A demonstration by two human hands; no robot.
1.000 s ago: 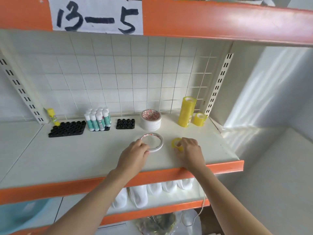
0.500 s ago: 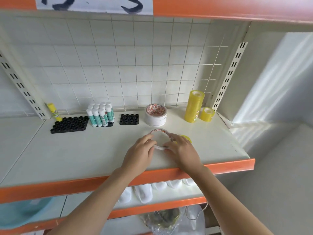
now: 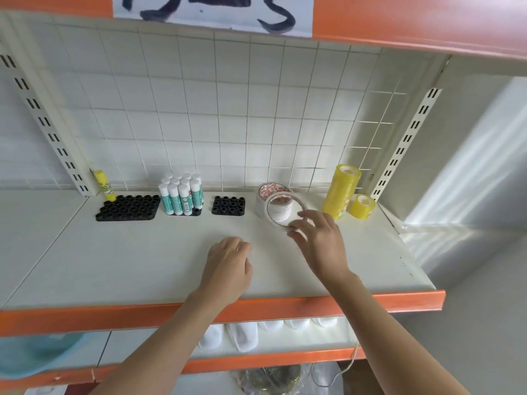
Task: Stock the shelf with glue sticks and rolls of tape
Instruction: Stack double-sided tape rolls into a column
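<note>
Left hand point(image 3: 228, 266) rests loosely curled on the shelf point(image 3: 114, 266), its grip holding nothing. At two o'clock from it, the right hand point(image 3: 320, 242) pinches a thin tape roll point(image 3: 285, 208), tilted up in front of the white tape stack point(image 3: 263, 195).

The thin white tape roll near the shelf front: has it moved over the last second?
Yes. The thin white tape roll, pinched by the right hand, now sits tilted up against the white tape stack, farther back.

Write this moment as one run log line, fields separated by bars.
right hand: holds white tape roll, tilted | left hand: idle over shelf | roll not yet stacked
</note>
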